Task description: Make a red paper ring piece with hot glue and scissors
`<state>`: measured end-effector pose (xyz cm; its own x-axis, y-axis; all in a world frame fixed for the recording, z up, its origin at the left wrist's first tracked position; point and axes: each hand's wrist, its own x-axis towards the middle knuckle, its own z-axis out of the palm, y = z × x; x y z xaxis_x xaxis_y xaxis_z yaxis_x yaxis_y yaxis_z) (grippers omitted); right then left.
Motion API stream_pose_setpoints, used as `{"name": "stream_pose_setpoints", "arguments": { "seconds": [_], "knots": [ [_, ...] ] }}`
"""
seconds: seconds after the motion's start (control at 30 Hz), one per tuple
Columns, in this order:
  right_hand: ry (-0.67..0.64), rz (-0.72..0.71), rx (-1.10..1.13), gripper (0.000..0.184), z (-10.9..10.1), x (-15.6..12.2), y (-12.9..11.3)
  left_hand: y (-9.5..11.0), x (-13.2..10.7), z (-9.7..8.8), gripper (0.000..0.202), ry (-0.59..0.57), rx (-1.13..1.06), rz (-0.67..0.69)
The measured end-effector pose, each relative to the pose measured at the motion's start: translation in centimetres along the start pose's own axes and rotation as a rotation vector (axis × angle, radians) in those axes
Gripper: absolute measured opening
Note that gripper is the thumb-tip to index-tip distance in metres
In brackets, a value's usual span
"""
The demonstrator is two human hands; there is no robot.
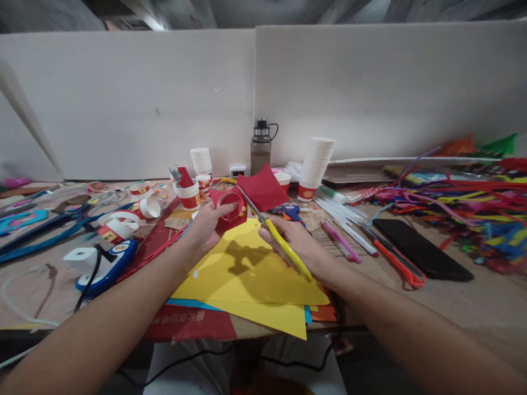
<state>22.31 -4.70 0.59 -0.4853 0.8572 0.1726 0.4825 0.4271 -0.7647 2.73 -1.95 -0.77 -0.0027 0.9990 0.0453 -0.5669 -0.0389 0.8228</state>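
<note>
My left hand [209,225] is closed on a sheet of red paper [265,188] together with a ring cut from a paper cup [231,207], the thumb lying over the ring. In my right hand [288,238] is a pair of scissors [288,249] with yellow handles. The blades point up and left and meet the red paper beside the ring. Both hands are above a stack of coloured paper, with a yellow sheet [247,288] on top that carries their shadow. Fingers of the right hand are partly hidden behind the handles.
Stacked paper cups [317,164], a water bottle [261,148] and a cup of pens [187,195] stand at the back. On the right lie a utility knife [399,258], a black phone [422,249] and colourful strips [461,203]. A blue power strip [109,269] is at left.
</note>
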Motion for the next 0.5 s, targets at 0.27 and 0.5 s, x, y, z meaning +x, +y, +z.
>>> {"name": "stream_pose_setpoints", "arguments": {
  "seconds": [0.27, 0.5],
  "knots": [
    [0.004, 0.004, 0.007, 0.039, -0.11, -0.1, -0.24, 0.31, -0.18, 0.23, 0.018, 0.014, 0.028, -0.006],
    [-0.01, 0.007, -0.001, 0.04, -0.2, -0.12, -0.37, 0.51, 0.23, -0.41, 0.024, -0.016, 0.067, 0.0]
  ]
}}
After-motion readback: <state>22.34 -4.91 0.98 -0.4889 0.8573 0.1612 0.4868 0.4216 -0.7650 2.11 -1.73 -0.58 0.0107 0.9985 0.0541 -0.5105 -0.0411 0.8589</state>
